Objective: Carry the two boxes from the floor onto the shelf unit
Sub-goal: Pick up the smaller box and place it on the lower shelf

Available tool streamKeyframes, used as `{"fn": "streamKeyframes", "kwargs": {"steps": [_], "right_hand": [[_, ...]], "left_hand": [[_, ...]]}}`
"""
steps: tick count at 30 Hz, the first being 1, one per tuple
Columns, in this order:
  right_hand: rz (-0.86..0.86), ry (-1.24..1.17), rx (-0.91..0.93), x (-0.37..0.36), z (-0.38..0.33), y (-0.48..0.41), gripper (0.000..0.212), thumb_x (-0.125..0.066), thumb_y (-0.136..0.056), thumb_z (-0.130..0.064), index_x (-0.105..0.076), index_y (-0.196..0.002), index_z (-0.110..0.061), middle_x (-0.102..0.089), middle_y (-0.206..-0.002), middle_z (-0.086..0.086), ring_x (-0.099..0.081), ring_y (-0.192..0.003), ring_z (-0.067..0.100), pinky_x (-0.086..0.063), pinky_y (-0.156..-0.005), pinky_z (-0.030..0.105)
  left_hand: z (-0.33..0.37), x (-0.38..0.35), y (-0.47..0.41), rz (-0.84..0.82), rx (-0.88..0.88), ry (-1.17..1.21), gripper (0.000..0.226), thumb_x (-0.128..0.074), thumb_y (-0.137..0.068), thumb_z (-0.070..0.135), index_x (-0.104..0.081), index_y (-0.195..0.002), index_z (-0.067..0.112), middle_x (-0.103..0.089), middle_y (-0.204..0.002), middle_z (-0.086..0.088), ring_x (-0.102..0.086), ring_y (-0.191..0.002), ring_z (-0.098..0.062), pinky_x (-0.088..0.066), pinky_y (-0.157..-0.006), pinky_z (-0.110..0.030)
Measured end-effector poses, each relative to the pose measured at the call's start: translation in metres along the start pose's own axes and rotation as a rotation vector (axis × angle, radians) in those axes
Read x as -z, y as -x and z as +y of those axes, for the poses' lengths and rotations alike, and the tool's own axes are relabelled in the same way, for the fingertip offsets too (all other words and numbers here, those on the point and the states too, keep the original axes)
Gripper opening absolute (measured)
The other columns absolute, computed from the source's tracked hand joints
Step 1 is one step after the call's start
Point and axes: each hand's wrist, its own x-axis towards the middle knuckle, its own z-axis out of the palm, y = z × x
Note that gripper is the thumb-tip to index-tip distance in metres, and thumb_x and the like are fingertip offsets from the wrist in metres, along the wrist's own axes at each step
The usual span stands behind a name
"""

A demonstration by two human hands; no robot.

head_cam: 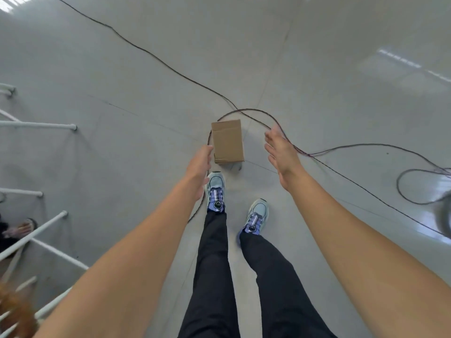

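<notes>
Both empty, spread hands, left hand and right hand, flank the cardboard box; they should clamp opposite sides evenly, clear of the cable.

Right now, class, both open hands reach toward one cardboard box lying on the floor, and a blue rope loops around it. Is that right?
Not quite: the head view shows a dark cable, not a blue rope, looping past the cardboard box. Otherwise correct: the left hand and right hand are open, either side of it.
</notes>
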Motion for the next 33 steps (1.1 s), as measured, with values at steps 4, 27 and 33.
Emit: {"fn": "streamKeyframes", "kwargs": {"steps": [4,27,33], "right_hand": [[0.025,-0.006,-0.077,-0.015,0.033,-0.074,0.074,-0.024,-0.103,-0.065,-0.042,-0.154,-0.015,-0.039,-0.163,0.001,-0.039,-0.148,0.016,-0.020,-0.126,0.047],[0.036,0.110,-0.314,-0.068,0.174,-0.365,0.080,-0.018,-0.102,-0.068,-0.034,-0.158,-0.014,-0.032,-0.166,0.003,-0.029,-0.153,0.021,-0.022,-0.122,0.039],[-0.038,0.051,-0.283,-0.075,0.175,-0.375,0.076,-0.018,-0.096,-0.076,-0.066,-0.133,-0.029,-0.067,-0.134,-0.008,-0.058,-0.126,0.011,-0.038,-0.111,0.033]], "left_hand": [[-0.006,-0.001,-0.085,-0.006,0.048,-0.017,0.061,-0.046,-0.108,0.045,-0.041,-0.162,0.017,-0.043,-0.169,-0.002,-0.042,-0.154,-0.021,-0.031,-0.122,-0.049],[-0.066,-0.007,-0.419,-0.080,0.200,0.091,0.093,-0.043,-0.077,0.081,-0.046,-0.159,0.038,-0.038,-0.172,0.009,-0.030,-0.159,-0.018,-0.016,-0.129,-0.056],[-0.064,-0.011,-0.433,-0.063,0.176,0.089,0.059,-0.040,-0.097,0.067,-0.068,-0.128,0.026,-0.069,-0.116,0.005,-0.058,-0.113,-0.019,-0.043,-0.099,-0.042]]}}
